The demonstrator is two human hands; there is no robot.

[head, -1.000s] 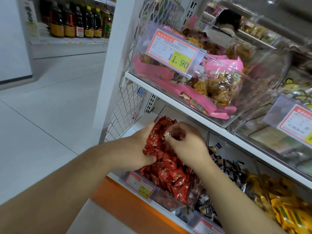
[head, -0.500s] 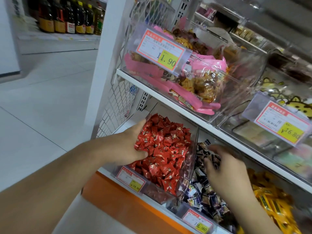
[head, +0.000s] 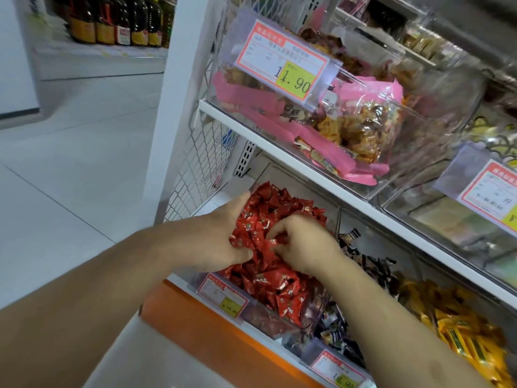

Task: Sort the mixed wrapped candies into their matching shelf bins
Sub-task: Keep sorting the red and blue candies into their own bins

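Note:
A clear bin [head: 223, 296] on the lower shelf holds a heap of red wrapped candies [head: 279, 287]. My left hand [head: 223, 236] lies against the left side of the heap, fingers stretched along it and thumb pressed on the wrappers. My right hand [head: 305, 245] is on top of the heap, its fingers curled down and pinching at a wrapper in the middle; what it pinches is hidden by the fingers. To the right is a bin of dark wrapped candies [head: 375, 267], then one of yellow wrapped candies [head: 461, 331].
The upper shelf [head: 279, 147] overhangs the bins and carries clear bins of pink snack packs [head: 363, 121] with price tags [head: 282, 60]. A white wire side panel [head: 195, 163] stands left of the red bin. An orange base [head: 195, 326] runs below. Tiled aisle floor [head: 70, 177] lies to the left.
My right hand has come back left from the dark candy bin onto the red heap. My left hand has stayed on the heap's left side.

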